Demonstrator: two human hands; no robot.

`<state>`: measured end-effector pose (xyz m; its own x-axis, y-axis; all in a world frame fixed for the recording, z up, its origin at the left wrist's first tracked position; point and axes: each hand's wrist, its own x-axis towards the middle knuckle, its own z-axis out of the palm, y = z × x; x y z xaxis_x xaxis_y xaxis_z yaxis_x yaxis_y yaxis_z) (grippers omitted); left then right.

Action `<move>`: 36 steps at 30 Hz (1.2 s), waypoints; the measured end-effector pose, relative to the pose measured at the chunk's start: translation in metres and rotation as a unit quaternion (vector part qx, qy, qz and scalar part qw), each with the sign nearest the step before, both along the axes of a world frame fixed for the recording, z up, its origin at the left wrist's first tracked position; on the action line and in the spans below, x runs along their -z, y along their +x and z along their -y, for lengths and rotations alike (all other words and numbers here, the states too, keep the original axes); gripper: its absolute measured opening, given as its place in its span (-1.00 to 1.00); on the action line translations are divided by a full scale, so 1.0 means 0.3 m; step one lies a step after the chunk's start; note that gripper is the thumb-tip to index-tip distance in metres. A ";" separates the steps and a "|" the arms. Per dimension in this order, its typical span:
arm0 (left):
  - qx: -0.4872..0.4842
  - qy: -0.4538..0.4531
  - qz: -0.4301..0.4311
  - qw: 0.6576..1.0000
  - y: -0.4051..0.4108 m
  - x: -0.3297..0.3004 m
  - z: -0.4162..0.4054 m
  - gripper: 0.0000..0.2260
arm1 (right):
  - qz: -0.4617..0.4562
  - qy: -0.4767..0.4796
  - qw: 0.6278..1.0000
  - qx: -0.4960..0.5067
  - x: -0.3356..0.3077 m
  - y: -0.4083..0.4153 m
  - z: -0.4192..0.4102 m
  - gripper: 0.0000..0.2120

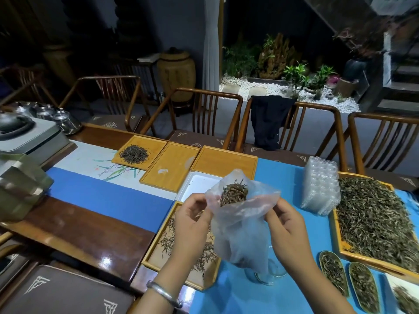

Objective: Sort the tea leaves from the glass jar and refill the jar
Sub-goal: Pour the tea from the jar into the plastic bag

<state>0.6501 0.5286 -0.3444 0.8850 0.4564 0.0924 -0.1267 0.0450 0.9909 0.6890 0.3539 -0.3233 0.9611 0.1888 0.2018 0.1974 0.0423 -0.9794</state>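
Note:
Both my hands hold a clear plastic bag point(242, 223) above the table. My left hand point(192, 225) pinches its left rim and my right hand point(286, 227) pinches its right rim. A clump of brown tea leaves point(233, 192) shows in the bag's open mouth. Under the bag stands a glass jar point(266, 271) on the blue mat, mostly hidden by the bag. Below my left hand lies a wooden tray point(156, 248) with scattered tea leaves.
A big tray of tea leaves point(371, 218) sits at the right, with two small scoop dishes point(333, 271) of leaves in front. Clear plastic boxes point(322, 184) stand behind. Farther off: a white dish point(195, 184), two bare wooden trays point(172, 166), one with dark tea point(133, 154). Chairs line the far edge.

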 end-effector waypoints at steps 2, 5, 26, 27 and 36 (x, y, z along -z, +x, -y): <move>-0.014 -0.034 0.006 0.999 0.001 -0.006 -0.013 -0.82 | -0.002 0.008 1.000 0.025 0.003 0.019 0.019 -0.80; -0.040 -0.064 0.013 0.997 -0.003 -0.015 -0.041 -0.88 | -0.015 0.018 0.998 0.056 0.011 0.053 0.046 -0.82; -0.196 -0.025 0.031 0.980 -0.096 -0.026 -0.267 -0.82 | -0.107 0.023 0.992 -0.065 0.084 0.127 -0.129 -0.84; -0.208 -0.021 0.033 0.977 -0.108 -0.027 -0.301 -0.80 | -0.109 0.023 0.990 -0.085 0.085 0.124 -0.163 -0.82; -0.254 0.003 -0.005 0.967 -0.188 0.016 -0.706 -0.91 | -0.165 -0.006 0.974 -0.152 0.123 0.084 -0.600 -0.92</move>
<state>0.5937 0.7405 -0.3491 0.5472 0.8321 0.0902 -0.1221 -0.0272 0.9921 0.7142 0.5338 -0.3600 0.8723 0.4761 -0.1117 -0.1476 0.0386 -0.9883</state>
